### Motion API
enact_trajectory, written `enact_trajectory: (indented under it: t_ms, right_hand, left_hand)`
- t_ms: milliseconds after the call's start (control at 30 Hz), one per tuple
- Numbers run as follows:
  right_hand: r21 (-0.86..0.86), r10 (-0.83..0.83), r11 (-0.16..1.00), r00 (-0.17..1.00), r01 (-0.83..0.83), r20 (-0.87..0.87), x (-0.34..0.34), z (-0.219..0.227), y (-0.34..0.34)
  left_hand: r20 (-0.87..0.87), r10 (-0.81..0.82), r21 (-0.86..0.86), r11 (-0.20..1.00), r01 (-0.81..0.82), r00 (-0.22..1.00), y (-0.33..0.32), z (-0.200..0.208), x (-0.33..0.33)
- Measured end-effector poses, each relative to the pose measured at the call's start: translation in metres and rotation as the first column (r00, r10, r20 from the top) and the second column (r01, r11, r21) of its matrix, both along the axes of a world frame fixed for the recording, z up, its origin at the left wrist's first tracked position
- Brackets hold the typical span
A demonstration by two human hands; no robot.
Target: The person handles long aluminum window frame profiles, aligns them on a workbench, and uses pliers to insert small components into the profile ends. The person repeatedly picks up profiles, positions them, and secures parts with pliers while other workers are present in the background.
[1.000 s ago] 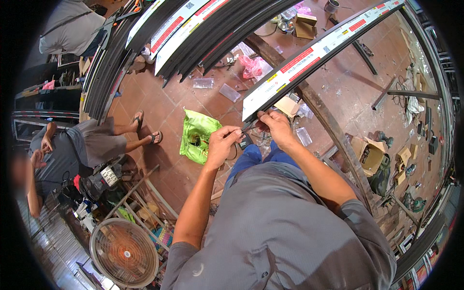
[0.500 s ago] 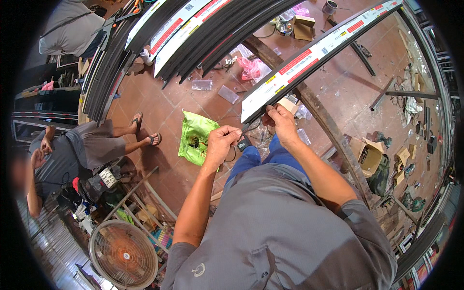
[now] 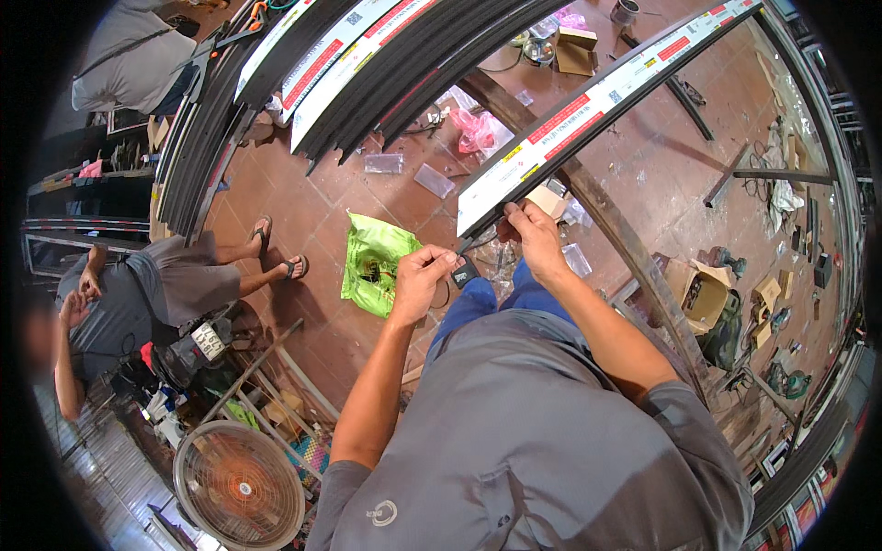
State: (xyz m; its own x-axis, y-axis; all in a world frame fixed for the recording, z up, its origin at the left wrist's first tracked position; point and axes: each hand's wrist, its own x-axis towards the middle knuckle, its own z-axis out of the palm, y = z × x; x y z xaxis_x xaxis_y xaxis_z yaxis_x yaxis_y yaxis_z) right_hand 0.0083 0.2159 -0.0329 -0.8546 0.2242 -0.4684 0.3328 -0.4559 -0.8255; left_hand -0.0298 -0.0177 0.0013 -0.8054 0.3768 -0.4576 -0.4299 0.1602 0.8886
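Observation:
A thin black strip (image 3: 479, 242) runs between my two hands, just below the end of a dark metal profile (image 3: 574, 151). The profile carries a white and red label film and slants up to the right. My left hand (image 3: 424, 278) is closed, thumb and forefinger pinching the strip's left end. My right hand (image 3: 534, 237) is closed at the lower edge of the profile, with the strip leading into its fingertips. Its exact hold is partly hidden by the fingers. Close beside the left fingertips is a small black box-like thing (image 3: 466, 273).
A bright green bag (image 3: 367, 280) lies on the tiled floor left of my hands. More dark profiles (image 3: 367, 83) extend across the upper left. A wooden beam (image 3: 634, 266) passes under the profile. Another person (image 3: 138, 289) sits at the left, above a round fan (image 3: 239, 487).
My hands stay almost in place, the right fingers shifting slightly along the profile's edge. The view has moved a little. The seated person's hands have shifted slightly.

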Motion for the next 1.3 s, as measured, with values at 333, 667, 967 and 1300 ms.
enact_trajectory:
  t_ms: [333,667,967,1300]
  right_hand:
    - [0.003,-0.011,1.0,0.999,0.011,-0.045,-0.001,0.002,-0.003]
    - [0.14,-0.061,0.989,0.997,0.055,0.045,0.006,0.014,-0.01]
    - [0.253,0.058,0.963,0.986,-0.096,0.154,0.012,0.018,-0.05]
    - [0.345,0.034,0.932,0.975,-0.11,0.218,0.001,0.034,-0.05]
  left_hand:
    - [0.004,0.0,-0.074,0.997,0.001,1.0,0.014,0.007,-0.006]
    - [0.12,-0.054,-0.019,0.998,0.057,0.991,0.014,0.005,-0.01]
    - [0.204,0.003,0.272,0.96,-0.06,0.979,0.023,0.006,-0.022]
    - [0.165,-0.192,0.045,0.981,0.187,0.967,0.038,-0.001,-0.049]
